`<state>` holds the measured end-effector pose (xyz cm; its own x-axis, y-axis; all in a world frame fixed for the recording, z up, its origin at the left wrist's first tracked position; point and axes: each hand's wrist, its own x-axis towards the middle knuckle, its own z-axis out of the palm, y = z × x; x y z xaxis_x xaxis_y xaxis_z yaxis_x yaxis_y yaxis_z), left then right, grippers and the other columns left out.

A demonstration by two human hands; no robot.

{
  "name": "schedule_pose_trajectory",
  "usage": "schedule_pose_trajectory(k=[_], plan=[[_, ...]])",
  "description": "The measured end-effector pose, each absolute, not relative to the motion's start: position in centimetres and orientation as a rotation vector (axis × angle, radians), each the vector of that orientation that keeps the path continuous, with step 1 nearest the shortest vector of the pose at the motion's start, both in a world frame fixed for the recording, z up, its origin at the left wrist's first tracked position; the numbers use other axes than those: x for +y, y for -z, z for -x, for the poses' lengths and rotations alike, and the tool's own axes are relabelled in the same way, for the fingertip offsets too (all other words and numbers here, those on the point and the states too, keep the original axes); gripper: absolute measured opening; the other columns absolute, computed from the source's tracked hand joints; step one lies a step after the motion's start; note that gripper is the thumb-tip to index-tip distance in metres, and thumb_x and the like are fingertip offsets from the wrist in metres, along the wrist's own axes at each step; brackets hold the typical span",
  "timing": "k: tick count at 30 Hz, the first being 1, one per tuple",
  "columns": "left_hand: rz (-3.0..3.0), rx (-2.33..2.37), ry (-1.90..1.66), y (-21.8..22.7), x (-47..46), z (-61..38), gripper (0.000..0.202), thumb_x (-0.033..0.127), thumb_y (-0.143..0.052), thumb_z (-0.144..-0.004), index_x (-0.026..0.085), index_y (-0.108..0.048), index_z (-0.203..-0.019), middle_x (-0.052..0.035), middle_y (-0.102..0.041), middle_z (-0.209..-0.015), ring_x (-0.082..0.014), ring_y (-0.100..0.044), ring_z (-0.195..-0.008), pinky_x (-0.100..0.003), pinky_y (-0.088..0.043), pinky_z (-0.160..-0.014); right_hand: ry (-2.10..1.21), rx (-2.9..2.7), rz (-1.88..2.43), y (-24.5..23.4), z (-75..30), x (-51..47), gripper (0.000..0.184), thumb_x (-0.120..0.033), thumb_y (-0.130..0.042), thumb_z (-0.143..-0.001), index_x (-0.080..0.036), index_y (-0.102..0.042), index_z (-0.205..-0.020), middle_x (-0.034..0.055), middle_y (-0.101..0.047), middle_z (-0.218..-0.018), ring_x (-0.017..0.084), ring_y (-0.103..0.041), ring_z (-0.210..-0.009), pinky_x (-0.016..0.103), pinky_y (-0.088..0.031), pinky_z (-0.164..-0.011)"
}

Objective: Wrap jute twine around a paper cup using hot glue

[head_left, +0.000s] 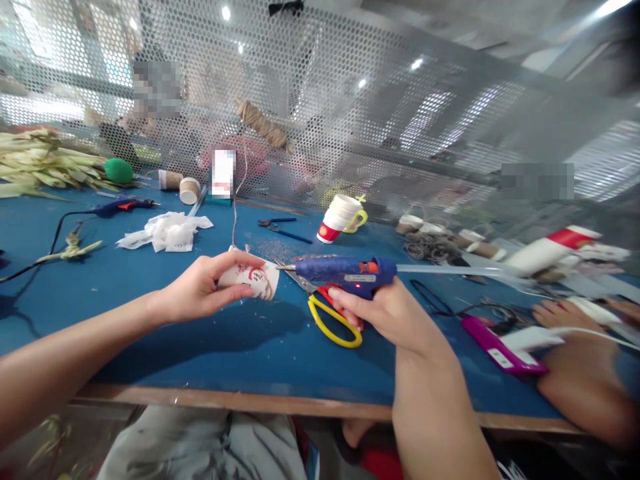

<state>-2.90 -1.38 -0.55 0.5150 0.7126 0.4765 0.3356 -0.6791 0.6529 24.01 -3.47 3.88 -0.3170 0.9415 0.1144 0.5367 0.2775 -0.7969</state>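
My left hand (205,291) is closed around a white printed paper cup (256,279) lying on its side, its open end toward the right. Twine (235,217) runs down to this cup from a roll (264,125) on the mesh. In my right hand (383,310) is a blue hot glue gun (333,270), with a red light lit and a long clear glue stick (450,269) out of its back. Its metal nozzle points left at the cup's rim; whether they touch I cannot tell. Scissors (334,325) with yellow and red handles lie below the gun.
Stacked cups (337,217), pliers (285,228), crumpled white plastic (169,232) and a second glue gun (125,207) lie on the blue table (200,363). Perforated metal (310,73) closes the back. Right, a purple power strip (505,347) lies near another person's hand (563,319).
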Motion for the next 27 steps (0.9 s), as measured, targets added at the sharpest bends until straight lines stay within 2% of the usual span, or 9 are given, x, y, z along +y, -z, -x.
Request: schedule_pose_trajectory(k=[11, 27], plan=[[-2.258, 0.869, -1.041, 0.60, -1.32, 2.88, 0.034, 0.032, -0.053, -0.082, 0.014, -0.053, -0.111, -0.0071, -0.065, -0.093, -0.0127, -0.059, -0.074, -0.020, -0.047, -0.062, -0.879, -1.965, 1.377, -4.04, -23.91, -3.66, 0.025, -0.033, -0.059, -0.075, -0.017, -0.053, -0.057, -0.0026, -0.049, -0.039, 0.008, -0.044, -0.037, 0.022, -0.040, -0.040], [-2.207, 0.832, -1.023, 0.52, -1.53, 2.74, 0.033, 0.031, -0.053, -0.082, 0.013, -0.053, -0.110, -0.0056, -0.065, -0.084, -0.0101, -0.056, -0.065, -0.019, -0.045, -0.058, -0.907, -1.942, 1.320, -3.84, -23.83, -3.45, 0.021, -0.034, -0.058, -0.076, -0.017, -0.054, -0.064, -0.0033, -0.049, -0.042, 0.008, -0.045, -0.038, 0.022, -0.041, -0.040]])
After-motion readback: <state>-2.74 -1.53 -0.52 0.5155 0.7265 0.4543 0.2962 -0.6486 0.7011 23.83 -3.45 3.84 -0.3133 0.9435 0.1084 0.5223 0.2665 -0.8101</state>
